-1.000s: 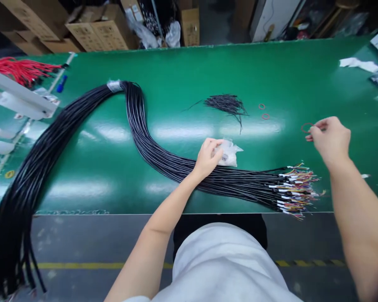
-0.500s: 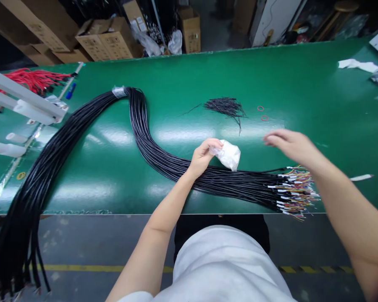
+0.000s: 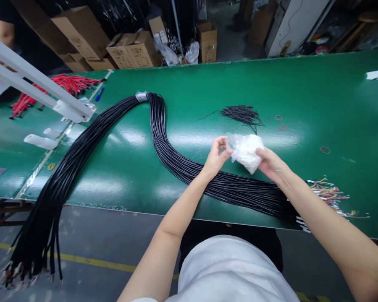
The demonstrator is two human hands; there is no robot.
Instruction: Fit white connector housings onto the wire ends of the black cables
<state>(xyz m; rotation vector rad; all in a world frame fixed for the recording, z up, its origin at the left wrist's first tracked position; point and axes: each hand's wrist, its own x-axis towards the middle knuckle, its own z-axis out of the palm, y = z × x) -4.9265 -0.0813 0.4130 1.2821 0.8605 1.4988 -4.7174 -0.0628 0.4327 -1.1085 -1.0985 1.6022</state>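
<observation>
Over green table [image 3: 189,84], left hand [image 3: 214,158], right hand [image 3: 273,165]: fingers [image 3: 265,154] clamped on plastic bag [image 3: 248,151].

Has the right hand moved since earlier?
Yes, leftward. The right hand was right of the paired red rings; now it grips the plastic bag on their near side.

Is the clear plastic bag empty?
Not empty: white contents show inside the clear plastic bag between left hand and right hand; how full, cannot tell.

From my torso [image 3: 236,268], my left hand [image 3: 216,158] is at 12 o'clock, fingers curled toward the thumb; my right hand [image 3: 273,166], at 1 o'clock, grips thumb uppermost.
</observation>
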